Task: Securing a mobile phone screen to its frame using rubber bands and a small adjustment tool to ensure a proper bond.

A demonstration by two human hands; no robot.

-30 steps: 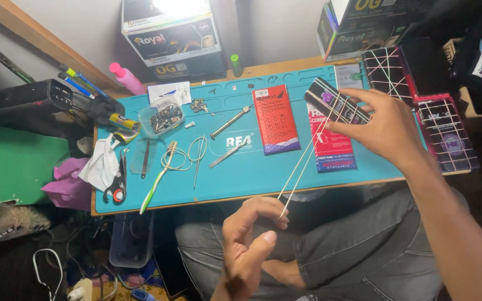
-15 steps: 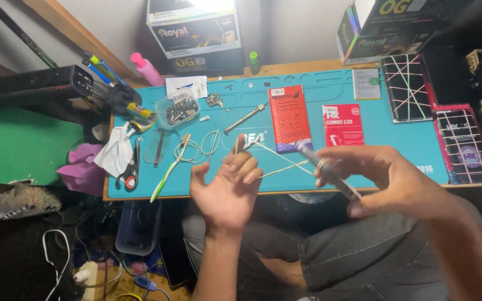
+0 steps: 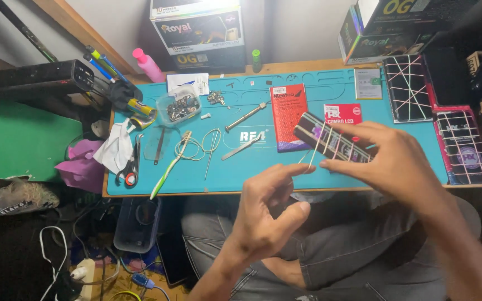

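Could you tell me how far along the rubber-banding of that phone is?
Several rubber bands already cross the dark phone in the right hand. The left hand is stretching one more band toward it. Two banded phones lie finished on the blue mat.

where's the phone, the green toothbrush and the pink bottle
phone [image 3: 330,139], head view, dark face between rubber bands
green toothbrush [image 3: 165,173], head view, mid handle
pink bottle [image 3: 150,68], head view, its body

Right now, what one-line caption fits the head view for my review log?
Right hand holds a dark phone wrapped in rubber bands; left hand pulls one band over a blue mat.
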